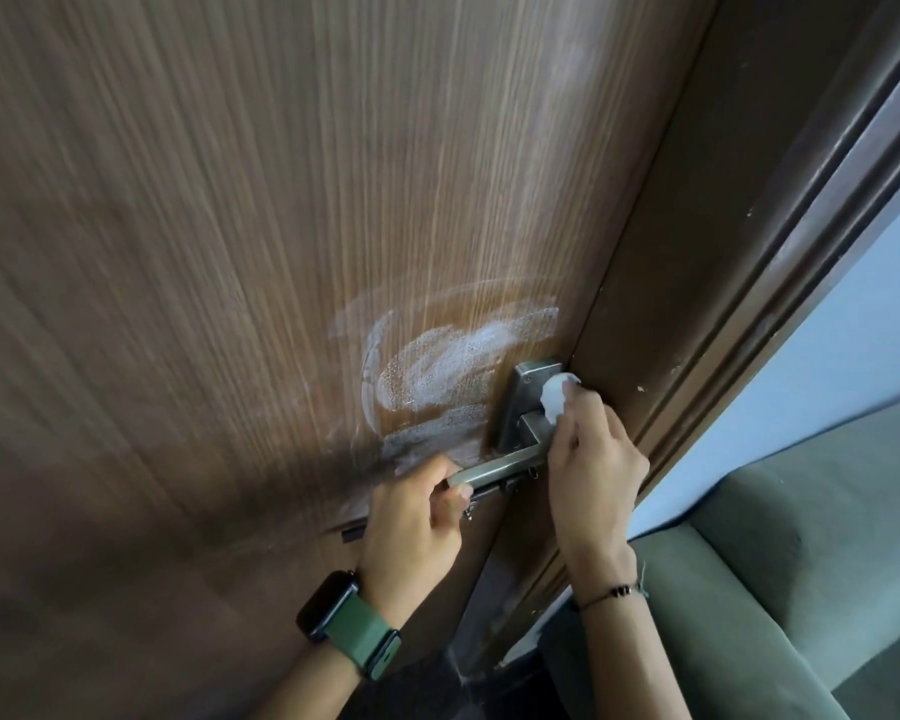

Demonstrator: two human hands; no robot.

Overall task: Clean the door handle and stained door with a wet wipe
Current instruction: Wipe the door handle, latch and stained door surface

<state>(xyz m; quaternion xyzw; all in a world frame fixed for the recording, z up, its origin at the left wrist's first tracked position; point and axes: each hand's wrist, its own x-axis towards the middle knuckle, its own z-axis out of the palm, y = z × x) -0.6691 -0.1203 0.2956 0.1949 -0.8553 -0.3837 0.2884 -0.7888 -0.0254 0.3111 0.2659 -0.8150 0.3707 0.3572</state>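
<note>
Two bare forearms reach up from the bottom edge toward a brown wood-grain door (188, 226). The left wrist carries a dark watch (328, 605) on a green strap, and the right wrist wears a thin dark cord bracelet (611, 595).

The left hand (417, 517) is curled round the free end of the metal door handle (494, 467), fingers wrapped over the lever from above and the thumb beneath it. Just under that hand a slim dark bolt bar (484, 492) runs along the door face.

The right hand (593, 459) pinches a crumpled white wet wipe (554, 400) at its fingertips and presses it against the upper right edge of the handle's rectangular metal backplate (526, 397), where the lever's neck joins it. So the wipe sits above and to the right of the left hand, touching the metal plate.

Beyond the left hand, above the lever and left of the backplate, a white chalky stain (437, 366) is smeared across the door in curved swipes, thickest in the middle and thinning to faint arcs at its edges.

To the right of the right hand stands the dark brown door frame (697, 252), moulded and chipped in small pale spots. Further right, past the frame, a pale blue wall (827, 345) shows, and below it a green upholstered seat (775, 589) sits close to the right forearm.
</note>
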